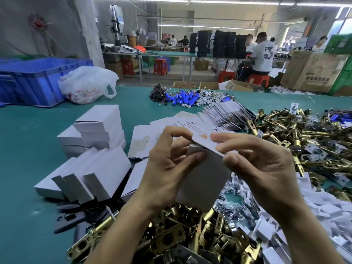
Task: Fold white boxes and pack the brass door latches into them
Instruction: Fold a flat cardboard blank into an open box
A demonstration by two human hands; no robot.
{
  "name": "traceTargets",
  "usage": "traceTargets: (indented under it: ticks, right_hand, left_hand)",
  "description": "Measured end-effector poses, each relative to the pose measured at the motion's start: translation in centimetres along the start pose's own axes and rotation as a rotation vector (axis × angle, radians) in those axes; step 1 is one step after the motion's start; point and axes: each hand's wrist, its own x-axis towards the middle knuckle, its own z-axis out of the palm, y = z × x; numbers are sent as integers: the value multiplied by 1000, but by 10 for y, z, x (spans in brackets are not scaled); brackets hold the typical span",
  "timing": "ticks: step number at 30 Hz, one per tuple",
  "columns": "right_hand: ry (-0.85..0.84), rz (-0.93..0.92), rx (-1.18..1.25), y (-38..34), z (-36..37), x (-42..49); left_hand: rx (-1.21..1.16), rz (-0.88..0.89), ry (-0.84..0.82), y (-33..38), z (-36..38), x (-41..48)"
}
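One white box (pixel 203 180) in both hands, held up over the near heap of brass latches (pixel 171 239). My left hand (pixel 167 164) is curled round its side, and my right hand (pixel 257 164) pinches the top flap (pixel 207 142) between thumb and fingers. A second latch heap (pixel 304 141) sits off right. Three open-flapped boxes (pixel 91 176) lie on the left, with a stack of closed boxes (pixel 101 126) behind them that's too jumbled to count.
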Motion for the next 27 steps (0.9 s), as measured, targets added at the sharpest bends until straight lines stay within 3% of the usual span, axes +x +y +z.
traceTargets:
  ticks: [16, 27]
  right_hand:
    - [132, -19, -17, 6, 4, 4]
    - [76, 62, -19, 5, -4, 4]
  left_hand:
    - [47, -39, 17, -5, 1, 0]
    - [46, -57, 17, -11, 5, -1]
